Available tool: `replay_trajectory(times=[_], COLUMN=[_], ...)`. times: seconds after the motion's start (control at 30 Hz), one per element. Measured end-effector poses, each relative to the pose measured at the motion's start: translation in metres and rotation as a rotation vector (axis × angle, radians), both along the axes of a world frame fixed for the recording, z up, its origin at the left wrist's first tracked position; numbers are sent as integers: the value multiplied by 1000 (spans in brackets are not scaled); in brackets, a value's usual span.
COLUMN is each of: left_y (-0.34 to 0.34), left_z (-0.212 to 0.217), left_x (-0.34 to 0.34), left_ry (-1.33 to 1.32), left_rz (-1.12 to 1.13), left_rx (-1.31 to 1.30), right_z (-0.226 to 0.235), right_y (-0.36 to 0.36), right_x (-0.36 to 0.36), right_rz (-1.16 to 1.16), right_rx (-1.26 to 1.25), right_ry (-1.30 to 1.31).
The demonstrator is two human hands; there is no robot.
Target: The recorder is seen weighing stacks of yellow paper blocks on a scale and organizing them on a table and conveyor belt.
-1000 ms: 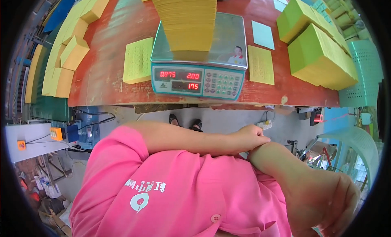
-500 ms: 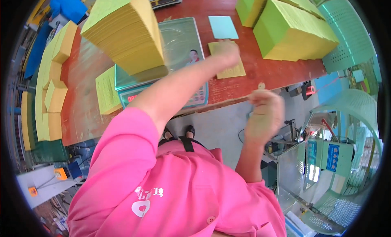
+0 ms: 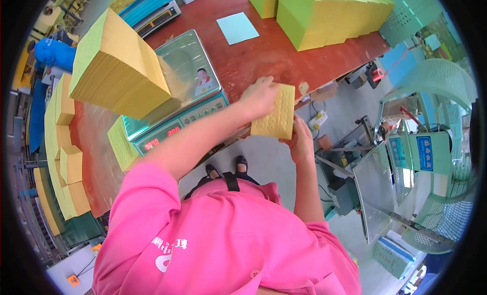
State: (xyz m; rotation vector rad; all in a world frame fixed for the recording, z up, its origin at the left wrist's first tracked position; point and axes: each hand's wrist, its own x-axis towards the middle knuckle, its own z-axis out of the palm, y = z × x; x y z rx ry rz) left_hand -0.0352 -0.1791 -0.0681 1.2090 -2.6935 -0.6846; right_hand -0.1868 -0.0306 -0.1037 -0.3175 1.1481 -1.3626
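Both my hands hold a small square pad of yellow embossed paper at the table's front edge, its bumpy face up and tilted. My left hand grips its upper left side, fingers closed over the edge. At the lower right corner, my right hand pinches it, with the thumb and some fingers partly hidden behind. To the left of my left forearm stands a digital scale with a lit red display. A tall stack of yellow paper rests on its metal plate.
A pale blue sheet lies on the red table. Large yellow paper stacks stand at the back right, beside a green perforated basket. More yellow stacks line the left side. Machinery with a green guard stands right of the table.
The yellow paper pad has come up off the table and toward me. My right hand has moved in and taken its corner, while my left hand holds the other side. The view has shifted.
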Motion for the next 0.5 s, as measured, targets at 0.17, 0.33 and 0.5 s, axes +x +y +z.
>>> replay_trajectory(times=[0.17, 0.33, 0.5], left_y=[68, 110, 122], left_z=[20, 118, 219], left_x=[62, 130, 224], left_ry=[621, 1081, 1095], left_rz=[399, 494, 647], left_rx=[47, 933, 425], right_z=[51, 149, 235], right_y=[10, 18, -46], right_x=[30, 67, 145], right_rz=[67, 47, 248], right_rx=[-148, -405, -604], right_ry=[458, 437, 633])
